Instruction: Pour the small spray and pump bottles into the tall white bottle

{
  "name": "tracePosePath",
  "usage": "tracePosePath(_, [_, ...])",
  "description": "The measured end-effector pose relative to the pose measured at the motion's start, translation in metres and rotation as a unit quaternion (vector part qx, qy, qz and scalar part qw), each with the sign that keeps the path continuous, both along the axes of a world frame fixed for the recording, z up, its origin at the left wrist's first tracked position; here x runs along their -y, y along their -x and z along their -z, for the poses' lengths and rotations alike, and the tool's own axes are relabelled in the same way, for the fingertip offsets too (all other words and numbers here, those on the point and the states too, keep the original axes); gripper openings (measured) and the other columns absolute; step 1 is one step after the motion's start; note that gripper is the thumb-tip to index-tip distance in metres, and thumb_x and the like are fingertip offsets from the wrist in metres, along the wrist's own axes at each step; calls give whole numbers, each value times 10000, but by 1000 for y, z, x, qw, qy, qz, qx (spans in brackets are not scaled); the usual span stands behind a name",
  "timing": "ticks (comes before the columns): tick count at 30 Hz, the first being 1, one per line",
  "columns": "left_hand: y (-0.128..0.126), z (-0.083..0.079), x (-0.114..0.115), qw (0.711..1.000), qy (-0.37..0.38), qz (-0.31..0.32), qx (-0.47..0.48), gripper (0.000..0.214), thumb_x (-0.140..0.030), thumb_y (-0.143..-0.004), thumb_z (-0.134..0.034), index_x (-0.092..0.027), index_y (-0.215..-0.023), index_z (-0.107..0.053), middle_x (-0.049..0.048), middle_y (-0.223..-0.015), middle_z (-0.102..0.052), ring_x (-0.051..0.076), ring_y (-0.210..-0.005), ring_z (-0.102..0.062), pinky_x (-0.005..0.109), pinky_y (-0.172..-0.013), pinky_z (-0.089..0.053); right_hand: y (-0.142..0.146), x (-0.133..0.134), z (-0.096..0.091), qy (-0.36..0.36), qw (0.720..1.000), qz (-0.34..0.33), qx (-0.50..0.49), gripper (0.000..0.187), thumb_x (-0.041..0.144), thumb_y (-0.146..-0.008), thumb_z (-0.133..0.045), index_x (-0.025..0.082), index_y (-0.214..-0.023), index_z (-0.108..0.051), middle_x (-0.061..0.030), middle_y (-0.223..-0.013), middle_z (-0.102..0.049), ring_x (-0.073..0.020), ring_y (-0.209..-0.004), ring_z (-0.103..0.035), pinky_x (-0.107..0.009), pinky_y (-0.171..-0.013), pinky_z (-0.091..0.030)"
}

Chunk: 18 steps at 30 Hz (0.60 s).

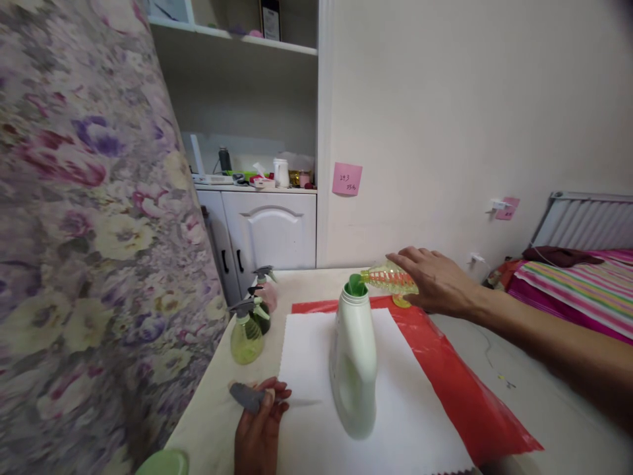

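Pale jug point(355, 373) stands between the side edges of the white sheet point(411, 419); the right hand point(429, 280) grips a clear bottle point(386, 279) tilted at its mouth. Left hand point(263, 417) pinches a grey sprayer point(246, 397) near the left edge.

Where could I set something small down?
Bare: the white sheet right of the jug, edged by red plastic; the table strip behind that plastic. Crowded: left, among the spray bottles, and at the jug's mouth, where the right hand holds a tilted bottle.
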<state>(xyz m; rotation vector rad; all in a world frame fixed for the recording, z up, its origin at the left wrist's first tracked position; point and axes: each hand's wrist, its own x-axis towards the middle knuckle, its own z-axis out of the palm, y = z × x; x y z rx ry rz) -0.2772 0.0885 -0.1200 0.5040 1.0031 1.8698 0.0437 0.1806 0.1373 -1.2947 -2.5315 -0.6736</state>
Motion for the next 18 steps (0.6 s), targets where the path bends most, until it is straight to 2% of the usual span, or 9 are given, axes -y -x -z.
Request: tracePosePath(18, [-2,-5,0,1000,-2,-6,8,397,-361,-590,-842,-186,-917,-699,34,-874,-713,171,-796,-656,235,-667,-538,-3,-1,-4,-22,1000,-1,17,631,283,-763,-603,204,-1358,-409,-144,-1230,-580,-300,-991,-582,-390,-788,-445])
